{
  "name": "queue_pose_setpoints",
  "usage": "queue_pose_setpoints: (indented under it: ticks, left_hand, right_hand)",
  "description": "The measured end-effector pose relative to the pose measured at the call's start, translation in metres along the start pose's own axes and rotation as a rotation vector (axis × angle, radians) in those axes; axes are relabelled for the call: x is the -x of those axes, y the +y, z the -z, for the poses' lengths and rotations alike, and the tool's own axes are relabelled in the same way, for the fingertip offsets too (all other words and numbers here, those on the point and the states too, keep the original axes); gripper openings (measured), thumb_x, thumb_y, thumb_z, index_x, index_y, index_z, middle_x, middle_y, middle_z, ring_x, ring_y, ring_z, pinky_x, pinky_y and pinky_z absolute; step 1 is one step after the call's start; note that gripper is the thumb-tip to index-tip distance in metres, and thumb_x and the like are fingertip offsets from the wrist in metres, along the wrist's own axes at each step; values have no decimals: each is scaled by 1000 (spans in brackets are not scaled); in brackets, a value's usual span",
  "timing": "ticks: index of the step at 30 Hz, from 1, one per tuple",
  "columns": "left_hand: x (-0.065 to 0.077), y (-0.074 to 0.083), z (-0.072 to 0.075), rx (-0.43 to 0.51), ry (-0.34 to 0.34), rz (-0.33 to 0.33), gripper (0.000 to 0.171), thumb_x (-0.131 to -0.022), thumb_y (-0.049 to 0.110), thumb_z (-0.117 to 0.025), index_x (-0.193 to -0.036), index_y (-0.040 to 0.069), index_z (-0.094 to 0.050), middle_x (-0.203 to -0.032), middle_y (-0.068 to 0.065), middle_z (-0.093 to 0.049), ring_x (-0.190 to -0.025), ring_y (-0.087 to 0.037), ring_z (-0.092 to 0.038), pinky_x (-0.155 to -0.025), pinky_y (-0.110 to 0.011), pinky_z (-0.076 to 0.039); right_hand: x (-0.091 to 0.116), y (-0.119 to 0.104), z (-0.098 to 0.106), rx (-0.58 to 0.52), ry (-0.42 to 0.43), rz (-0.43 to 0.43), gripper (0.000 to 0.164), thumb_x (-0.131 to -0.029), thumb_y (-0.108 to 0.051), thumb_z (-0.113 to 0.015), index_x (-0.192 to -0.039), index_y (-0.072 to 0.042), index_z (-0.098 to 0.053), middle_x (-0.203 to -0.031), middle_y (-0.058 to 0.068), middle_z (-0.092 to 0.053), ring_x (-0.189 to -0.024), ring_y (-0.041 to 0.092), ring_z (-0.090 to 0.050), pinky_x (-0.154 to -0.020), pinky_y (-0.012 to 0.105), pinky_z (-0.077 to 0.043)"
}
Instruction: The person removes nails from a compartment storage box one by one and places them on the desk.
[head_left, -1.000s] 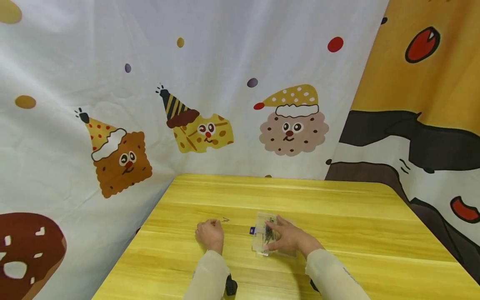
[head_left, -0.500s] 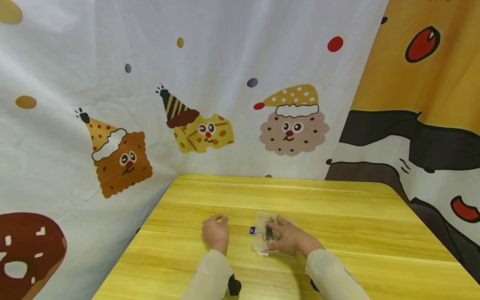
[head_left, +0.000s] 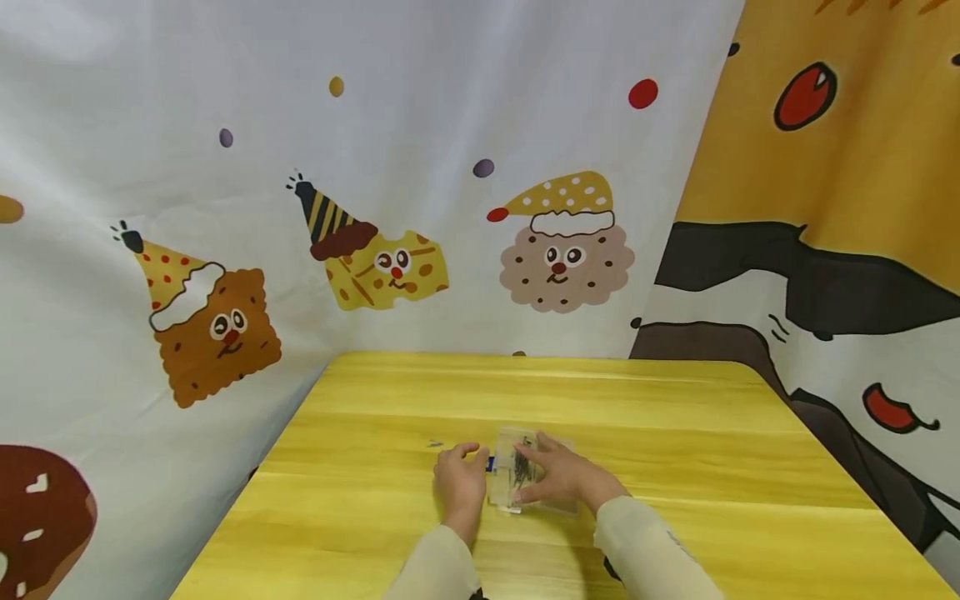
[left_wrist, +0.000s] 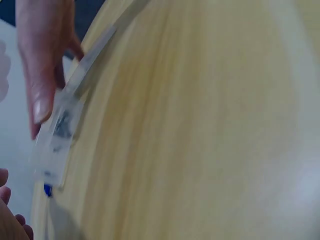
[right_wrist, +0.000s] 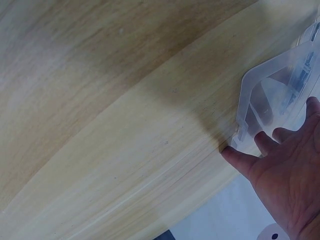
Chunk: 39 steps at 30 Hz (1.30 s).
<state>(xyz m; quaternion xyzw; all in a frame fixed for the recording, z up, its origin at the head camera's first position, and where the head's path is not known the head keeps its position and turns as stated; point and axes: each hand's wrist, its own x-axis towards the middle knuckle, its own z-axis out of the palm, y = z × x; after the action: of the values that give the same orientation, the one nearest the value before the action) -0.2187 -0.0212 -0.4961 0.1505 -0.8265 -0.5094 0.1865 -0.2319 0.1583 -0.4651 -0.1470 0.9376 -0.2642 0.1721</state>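
A clear plastic compartment box (head_left: 504,492) stands opened on the table, its lid (right_wrist: 246,85) folded out to the right under my right hand. Slim dark nail-like pieces (head_left: 522,467) lie in it. My right hand (head_left: 566,475) spans the box, thumb toward the near side and fingers toward the far edge, holding it in place. My left hand (head_left: 460,487) is just left of the box, beside its blue latch (head_left: 491,464). Its fingers are bent with thumb and forefinger close together; I cannot tell whether a piece is between them. Beyond it, small thin pieces (head_left: 434,444) lie loose on the wood.
The yellow wood-grain table (head_left: 675,433) reaches back to a white curtain (head_left: 420,108) printed with cartoon biscuits and cheese. To the right hangs an orange, black and white cartoon panel (head_left: 862,192).
My left hand has moved right, from the loose pieces to the box's latch side. The right hand keeps its hold on the box. The head view has shifted slightly right.
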Motion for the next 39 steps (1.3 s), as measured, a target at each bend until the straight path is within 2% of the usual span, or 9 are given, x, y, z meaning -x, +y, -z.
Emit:
queue_pose_setpoints:
  ticks: [6,18,31,39]
  left_hand:
    - [12,-2,6,-6,-11,-3,13,-84,21,-79,-93,12,-77,-101,-10,-64,-95,-32,-59,-82,-52,-44]
    - [24,1,-6,-27,12,-55,10,-82,24,-79,-88,16,-77,-104,-11,-61,-98,-35,-55,-87,-56,-39]
    - [33,-11,-16,-164,38,-121,9,-78,19,-83,-83,16,-76,-106,-12,-61,-100,-32,-55,-84,-54,-44]
    - [34,-8,-21,-235,31,-158,8,-78,19,-83,-83,18,-78,-102,-10,-61,-98,-31,-55,-81,-53,-44]
  right_hand:
    - [-7,-8,-4,28,-14,31,89,-80,-53,-78,-155,-28,-36,-164,17,-9,-147,45,-14,-105,69,-28]
    - [-4,-15,4,69,19,19,89,-80,-54,-77,-154,-28,-37,-163,17,-13,-146,44,-18,-105,67,-29]
    - [-1,-8,-4,75,24,11,89,-79,-55,-77,-154,-29,-38,-163,18,-12,-143,49,-21,-102,71,-30]
    - [4,-4,-3,91,31,-8,88,-79,-55,-77,-154,-29,-38,-163,17,-13,-144,47,-21,-102,70,-31]
